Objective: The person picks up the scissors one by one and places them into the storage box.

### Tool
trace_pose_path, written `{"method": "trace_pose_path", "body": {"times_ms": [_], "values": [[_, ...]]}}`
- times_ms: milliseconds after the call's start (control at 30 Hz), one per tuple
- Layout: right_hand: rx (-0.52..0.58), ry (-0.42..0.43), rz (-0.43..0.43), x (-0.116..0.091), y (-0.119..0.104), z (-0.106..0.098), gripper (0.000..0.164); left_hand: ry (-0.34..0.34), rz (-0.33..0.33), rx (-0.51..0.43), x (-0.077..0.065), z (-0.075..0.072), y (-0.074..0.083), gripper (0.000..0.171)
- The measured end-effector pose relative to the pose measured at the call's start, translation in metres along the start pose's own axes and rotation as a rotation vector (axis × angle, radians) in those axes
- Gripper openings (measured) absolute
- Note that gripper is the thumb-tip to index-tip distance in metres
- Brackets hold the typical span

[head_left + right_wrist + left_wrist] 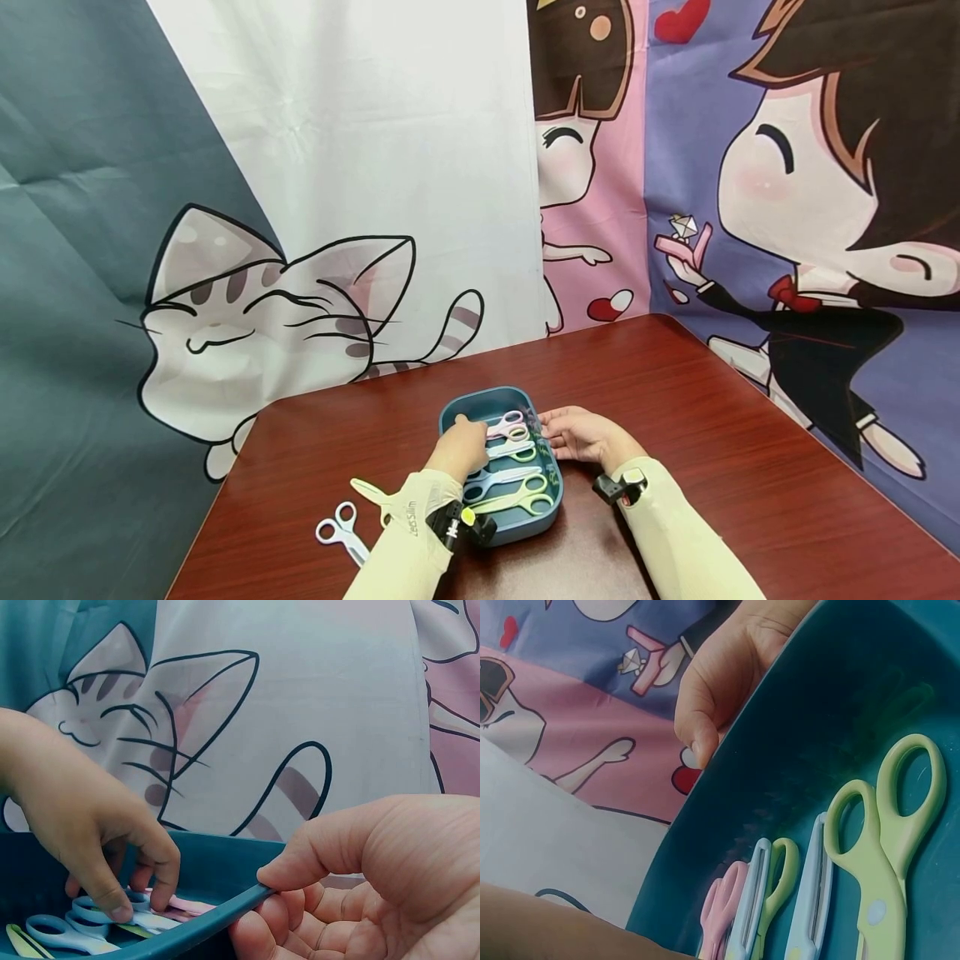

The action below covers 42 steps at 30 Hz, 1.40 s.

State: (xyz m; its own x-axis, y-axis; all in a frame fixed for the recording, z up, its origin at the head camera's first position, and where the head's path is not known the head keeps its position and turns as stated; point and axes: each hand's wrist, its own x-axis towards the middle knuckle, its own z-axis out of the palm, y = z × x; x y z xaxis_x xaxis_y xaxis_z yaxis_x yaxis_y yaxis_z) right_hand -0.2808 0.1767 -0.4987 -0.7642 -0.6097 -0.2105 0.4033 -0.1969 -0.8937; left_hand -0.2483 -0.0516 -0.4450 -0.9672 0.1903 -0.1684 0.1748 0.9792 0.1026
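A blue rectangular tray (519, 532) holds several pairs of children's scissors lying side by side. My left hand (459, 447) reaches down inside it, thumb and fingers pinching light blue scissors (154, 922) near the handles. Pink scissors (506, 427) lie just beyond them. Toward the near end lie a blue pair (498, 478) and green scissors (881, 907). At the tray's right side, my right hand (583, 436) grips the rim between thumb and curled fingers. The left hand and wrist partly cover the scissors in the head view.
On the brown table (600, 375), left of the tray, lie light blue scissors (345, 533) and pale yellow-green scissors (369, 492), both partly covered by the left sleeve. A printed cartoon curtain (450, 167) hangs behind the table's far edge.
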Motion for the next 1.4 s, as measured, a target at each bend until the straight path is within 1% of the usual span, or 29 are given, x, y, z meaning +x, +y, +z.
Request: {"method": "trace_pose_path", "body": {"times_ms": [267,367,467,567,667,733,800,867,967,1033,1100,1167,1233,1300,1400], "values": [[-0.001,0.0,-0.003,0.001,0.001,0.001,0.025,0.051,0.016,-0.017,0.0,0.005,-0.003,0.044],[0.002,-0.004,-0.003,0.001,0.001,0.001,0.024,0.064,0.016,-0.025,0.002,0.008,-0.005,0.043],[0.001,-0.005,0.0,0.0,0.002,0.001,0.023,0.069,0.011,-0.043,0.002,0.009,-0.006,0.041],[0.007,-0.002,0.011,0.001,0.002,0.001,0.022,0.059,0.0,-0.056,0.002,0.01,-0.006,0.043],[0.007,-0.003,0.013,0.002,0.002,0.001,0.023,0.053,-0.008,-0.078,0.001,0.006,-0.008,0.049],[0.005,-0.002,0.007,0.003,0.0,0.002,0.025,0.064,0.001,-0.092,0.001,0.002,-0.01,0.051],[0.001,0.0,0.003,0.003,-0.001,0.001,0.027,0.086,0.027,-0.111,0.0,-0.004,-0.013,0.049],[-0.006,0.0,0.0,0.003,-0.001,0.001,0.028,0.121,0.073,-0.135,-0.001,-0.01,-0.018,0.042],[-0.001,0.008,0.01,0.002,0.0,0.0,0.027,0.188,0.16,-0.164,-0.005,-0.019,-0.03,0.028],[-0.002,0.008,0.01,0.002,0.0,0.0,0.026,0.237,0.212,-0.197,-0.009,-0.025,-0.04,0.021],[-0.002,0.006,0.008,0.002,0.0,0.0,0.025,0.28,0.248,-0.239,-0.014,-0.032,-0.052,0.018],[-0.002,0.001,0.004,0.002,0.0,0.001,0.026,0.319,0.269,-0.29,-0.019,-0.036,-0.067,0.016],[-0.004,-0.001,0.003,0.001,-0.001,0.001,0.027,0.351,0.292,-0.334,-0.024,-0.037,-0.085,0.013],[-0.004,0.003,0.006,0.001,-0.002,0.002,0.027,0.372,0.323,-0.367,-0.028,-0.035,-0.103,0.013],[-0.006,0.009,0.007,0.0,-0.002,0.002,0.025,0.376,0.378,-0.396,-0.034,-0.027,-0.13,0.014]]}}
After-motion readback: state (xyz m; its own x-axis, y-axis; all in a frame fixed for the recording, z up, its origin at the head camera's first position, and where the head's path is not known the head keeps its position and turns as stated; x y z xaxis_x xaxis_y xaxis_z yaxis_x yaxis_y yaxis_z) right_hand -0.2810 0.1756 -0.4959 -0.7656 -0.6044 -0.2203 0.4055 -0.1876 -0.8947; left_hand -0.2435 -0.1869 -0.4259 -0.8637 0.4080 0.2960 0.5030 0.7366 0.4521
